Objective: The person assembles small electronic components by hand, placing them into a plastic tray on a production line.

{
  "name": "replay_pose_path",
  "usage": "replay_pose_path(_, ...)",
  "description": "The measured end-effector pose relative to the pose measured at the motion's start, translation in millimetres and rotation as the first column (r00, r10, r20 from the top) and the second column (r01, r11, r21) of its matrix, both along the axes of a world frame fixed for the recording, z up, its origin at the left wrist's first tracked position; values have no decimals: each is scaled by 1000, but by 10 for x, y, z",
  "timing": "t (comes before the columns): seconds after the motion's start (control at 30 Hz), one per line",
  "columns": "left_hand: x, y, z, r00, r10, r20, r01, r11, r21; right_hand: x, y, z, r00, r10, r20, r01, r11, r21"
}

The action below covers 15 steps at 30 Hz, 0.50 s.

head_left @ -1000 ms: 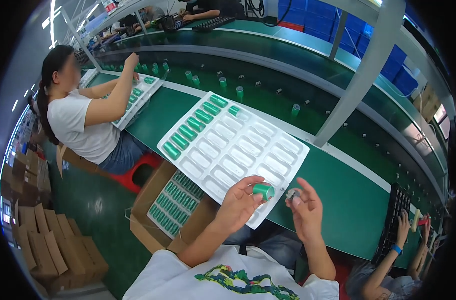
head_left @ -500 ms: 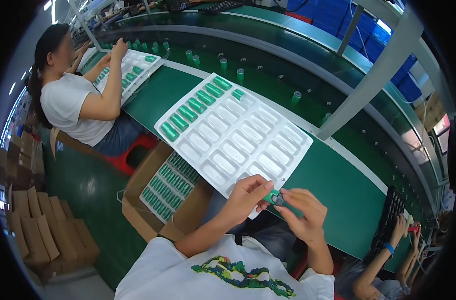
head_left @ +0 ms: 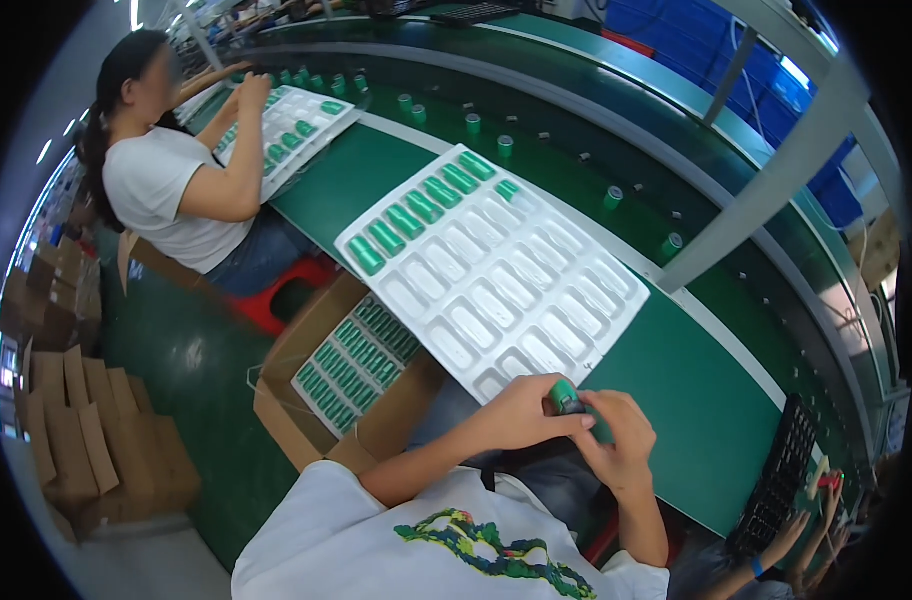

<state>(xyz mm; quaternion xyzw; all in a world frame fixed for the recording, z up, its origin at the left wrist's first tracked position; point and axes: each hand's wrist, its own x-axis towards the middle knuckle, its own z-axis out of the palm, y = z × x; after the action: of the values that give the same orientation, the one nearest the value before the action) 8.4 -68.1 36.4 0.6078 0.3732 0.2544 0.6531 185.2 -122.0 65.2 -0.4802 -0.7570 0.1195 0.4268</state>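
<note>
My left hand (head_left: 528, 412) is closed around a small green cylinder (head_left: 565, 394) with a dark grey end, held above my lap by the tray's near corner. The fingers of my right hand (head_left: 622, 438) are bent at the dark end, thumb and fingertips pinching in against it. Part of the cylinder is hidden by my left fingers. Just beyond lies a white moulded tray (head_left: 409, 284) with rows of oblong pockets. Its far left row holds several green cylinders (head_left: 404, 220), and one shorter-looking green piece (head_left: 507, 189) sits in the neighbouring row.
An open cardboard box (head_left: 276, 425) at my left holds a filled tray (head_left: 338, 375). More green cylinders (head_left: 613, 198) stand along the belt behind a grey post (head_left: 766, 175). A co-worker (head_left: 186, 180) fills another tray at far left. A black keyboard (head_left: 773, 470) lies at right.
The cylinder in my hands has tipped more upright, and my left fingers have wrapped further round it. The view has shifted, moving the surroundings slightly right in the picture.
</note>
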Motion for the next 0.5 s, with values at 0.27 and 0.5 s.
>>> replay_pose_path(0.27, -3, 49, -105, 998, -23, 63, 20, 999, 48, -86, 60, -84, 1000, 26, 0, -26, 999, 45)
replay_pose_path(0.5, -1030, 641, 89, 664, 739, -117, -645, 645, 410, 800, 673, -373, 867, -337, -368, 401, 909, 112)
